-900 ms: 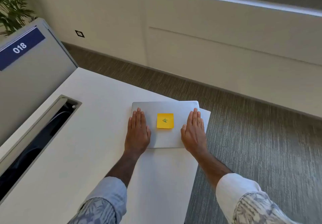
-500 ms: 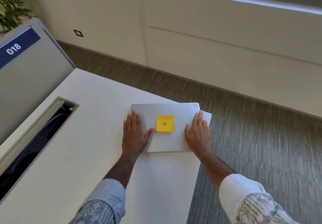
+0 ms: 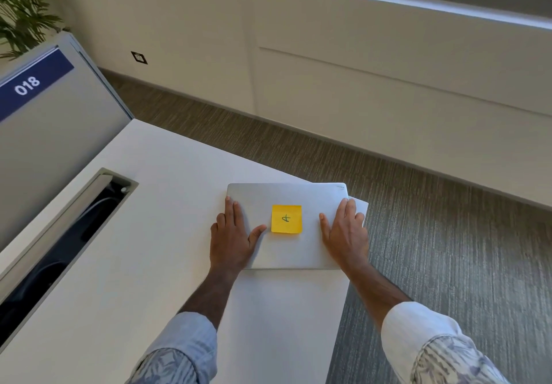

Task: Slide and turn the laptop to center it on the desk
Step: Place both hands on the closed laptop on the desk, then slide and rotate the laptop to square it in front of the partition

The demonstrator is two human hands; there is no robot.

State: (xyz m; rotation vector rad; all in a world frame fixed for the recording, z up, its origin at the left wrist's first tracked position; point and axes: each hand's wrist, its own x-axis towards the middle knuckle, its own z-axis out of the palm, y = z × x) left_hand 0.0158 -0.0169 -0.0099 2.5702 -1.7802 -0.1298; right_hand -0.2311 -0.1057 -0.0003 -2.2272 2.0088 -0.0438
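A closed silver laptop lies flat at the far right corner of the white desk, its far right corner reaching past the desk's edge. A yellow sticky note with a green mark sits in the middle of the lid. My left hand clasps the laptop's left edge, thumb on the lid and fingers along the side. My right hand clasps the right edge the same way, fingers pointing away from me.
A long open cable slot runs along the desk's left side. Behind it stands a grey partition labelled 018, with a plant beyond. Carpeted floor drops off at the desk's right edge.
Both hands have slid outward from the top of the lid to the laptop's left and right edges. The laptop has turned slightly, and its near edge now lies squarer to me.
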